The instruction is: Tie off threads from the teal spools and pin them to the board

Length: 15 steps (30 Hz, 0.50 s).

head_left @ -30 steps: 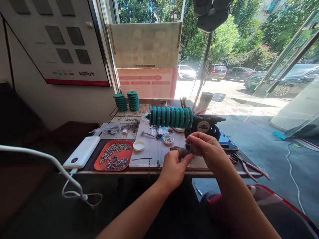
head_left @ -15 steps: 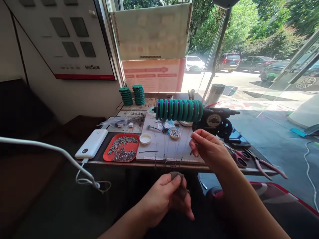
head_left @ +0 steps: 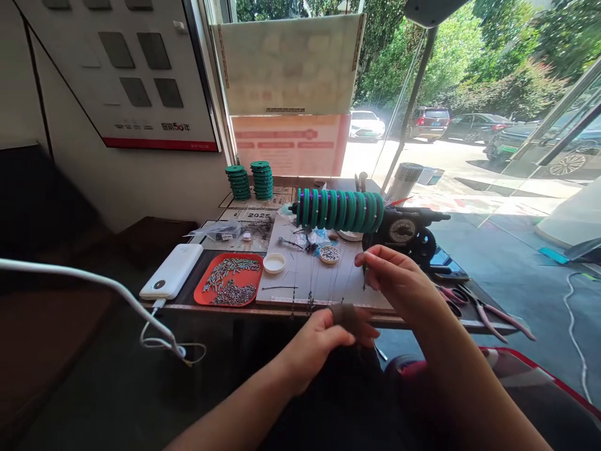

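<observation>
In the head view, the right hand, right of centre, is closed in a fingertip pinch on a thin dark strand that hangs below it; a pinch suits something so slight. The left hand, lower centre, is loosely curled and blurred, with a brownish cloth about its fingers, perhaps as protection; I cannot tell whether it grips that cloth.

Green spools sit in a row above the pale board, beside a black stand, probably so that thin lines can run down freely. Their dark ends hang at the front edge, apparently as weights. Left of the board, a raised-rim orange tray keeps loose metal pieces together. Pink-handled pliers lie at lower right, near the right arm, presumably for easy reach.
</observation>
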### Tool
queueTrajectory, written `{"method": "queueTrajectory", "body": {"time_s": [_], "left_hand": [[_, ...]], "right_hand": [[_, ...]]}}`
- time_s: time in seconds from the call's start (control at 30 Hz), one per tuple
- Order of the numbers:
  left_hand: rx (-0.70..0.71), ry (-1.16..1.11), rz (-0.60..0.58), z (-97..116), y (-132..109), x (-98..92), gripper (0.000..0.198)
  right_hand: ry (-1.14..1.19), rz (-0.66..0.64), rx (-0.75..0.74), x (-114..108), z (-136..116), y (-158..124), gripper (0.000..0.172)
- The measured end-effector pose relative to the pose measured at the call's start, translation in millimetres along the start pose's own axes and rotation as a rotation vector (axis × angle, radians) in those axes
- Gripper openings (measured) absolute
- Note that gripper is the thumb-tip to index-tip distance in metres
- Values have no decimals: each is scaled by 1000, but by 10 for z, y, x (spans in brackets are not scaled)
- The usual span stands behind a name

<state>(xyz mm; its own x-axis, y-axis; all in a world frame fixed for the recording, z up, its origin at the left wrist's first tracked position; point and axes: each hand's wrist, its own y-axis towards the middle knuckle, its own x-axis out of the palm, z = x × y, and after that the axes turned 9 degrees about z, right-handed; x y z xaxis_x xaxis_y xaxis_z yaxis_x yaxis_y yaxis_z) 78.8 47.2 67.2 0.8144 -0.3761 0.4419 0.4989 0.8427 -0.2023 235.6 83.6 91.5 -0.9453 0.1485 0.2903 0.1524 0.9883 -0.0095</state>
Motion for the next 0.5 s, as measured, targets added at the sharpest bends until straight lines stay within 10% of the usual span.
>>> {"method": "queueTrajectory", "body": {"time_s": [0.2,0.5], "left_hand": [[63,-136,26,212,492,362,27],[201,-85,132,112,429,347,27]], "right_hand": [[92,-70,102,-42,-45,-18,20],[226,40,54,58,39,32,17]]}}
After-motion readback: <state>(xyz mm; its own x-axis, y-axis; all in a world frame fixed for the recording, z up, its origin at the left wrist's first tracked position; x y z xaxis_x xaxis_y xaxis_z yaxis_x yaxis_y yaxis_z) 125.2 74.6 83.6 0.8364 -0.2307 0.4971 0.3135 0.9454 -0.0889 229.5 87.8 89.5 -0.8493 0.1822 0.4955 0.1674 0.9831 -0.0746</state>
